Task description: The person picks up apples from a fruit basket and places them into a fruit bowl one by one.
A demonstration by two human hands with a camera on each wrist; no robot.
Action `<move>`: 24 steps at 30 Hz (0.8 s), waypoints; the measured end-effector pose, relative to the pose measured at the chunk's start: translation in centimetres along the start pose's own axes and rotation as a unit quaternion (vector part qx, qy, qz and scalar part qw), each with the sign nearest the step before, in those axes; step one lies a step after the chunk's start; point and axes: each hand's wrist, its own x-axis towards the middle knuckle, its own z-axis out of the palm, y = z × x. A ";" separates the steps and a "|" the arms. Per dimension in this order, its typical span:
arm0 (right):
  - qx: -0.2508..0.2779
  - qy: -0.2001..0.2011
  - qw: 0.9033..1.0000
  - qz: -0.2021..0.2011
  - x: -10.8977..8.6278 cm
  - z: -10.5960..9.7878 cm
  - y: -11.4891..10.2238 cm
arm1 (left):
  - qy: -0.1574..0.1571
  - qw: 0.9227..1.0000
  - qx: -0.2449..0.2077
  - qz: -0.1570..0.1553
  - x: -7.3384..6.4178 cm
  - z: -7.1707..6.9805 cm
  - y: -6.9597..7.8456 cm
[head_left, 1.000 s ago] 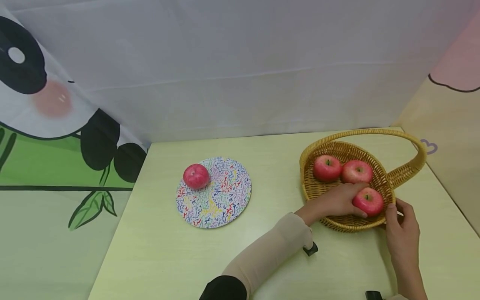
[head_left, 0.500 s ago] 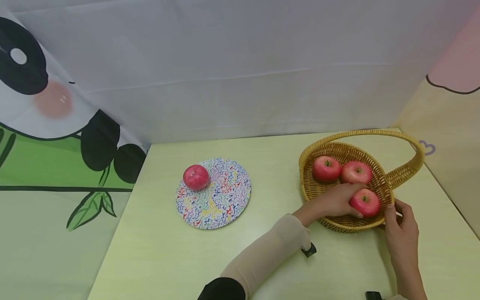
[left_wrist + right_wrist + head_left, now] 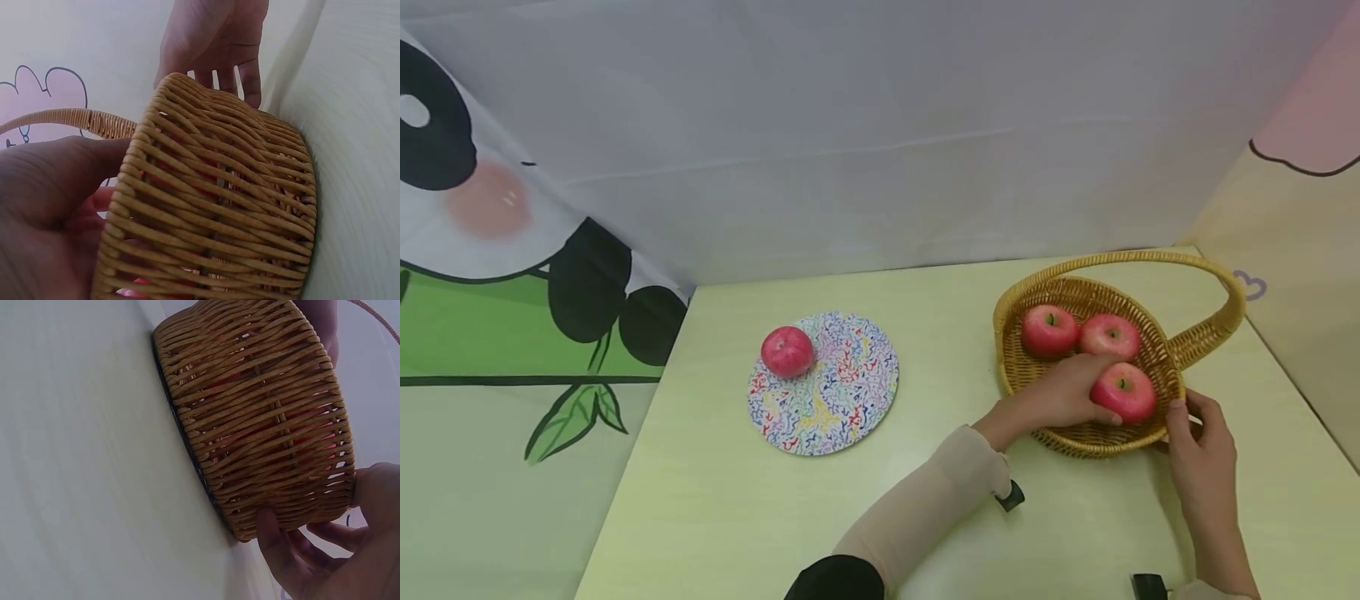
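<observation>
A wicker basket (image 3: 1093, 450) with a tall arched handle stands on the right side of the table. Inside it, my left hand (image 3: 1067, 392) grips a red apple (image 3: 1123, 393) near the front rim, thumb on the near side and the other fingers mostly hidden. Two more apples sit behind, one apple (image 3: 1049, 332) to the left and another apple (image 3: 1109, 337) beside it. At the basket's right front, my right hand (image 3: 1204, 458) holds the rim between thumb and fingers. Through the weave in the right wrist view, red apple skin (image 3: 312, 440) shows.
A round plate (image 3: 842, 400) with a colourful squiggle pattern lies left on the pale table (image 3: 715, 517). One pinkish-red round fruit (image 3: 787, 352) rests at its upper left edge. A white cloth wall (image 3: 850, 167) rises behind the table, and a printed panel (image 3: 602, 325) hangs at left.
The gripped apple has shifted slightly left within the basket, together with my left hand. My right hand keeps its hold on the rim. The head view has moved a little.
</observation>
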 end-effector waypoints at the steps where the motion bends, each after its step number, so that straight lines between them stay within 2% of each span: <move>1: -0.001 -0.001 1.000 -0.001 0.1 -0.1 0.0 | 0.003 1.000 -0.001 -0.002 -0.2 -0.2 0.1; 7: 0.023 -0.016 1.000 0.008 0.4 -0.3 -0.1 | 0.023 1.000 -0.004 -0.015 -1.3 -0.9 0.2; 13: 0.092 -0.044 0.995 0.008 0.7 -0.5 0.1 | 0.038 0.999 -0.005 -0.030 -2.8 -1.9 0.1; 19: 0.136 -0.083 0.987 -0.002 1.2 -1.1 0.4 | 0.073 0.997 -0.025 -0.012 -4.5 -2.9 -0.5; 22: 0.146 -0.100 0.984 -0.002 1.6 -1.5 0.5 | 0.086 0.996 -0.035 -0.006 -5.5 -3.4 -0.7; 24: 0.132 -0.104 0.986 -0.004 1.8 -1.8 0.4 | 0.093 0.995 -0.036 -0.006 -6.2 -3.8 -0.8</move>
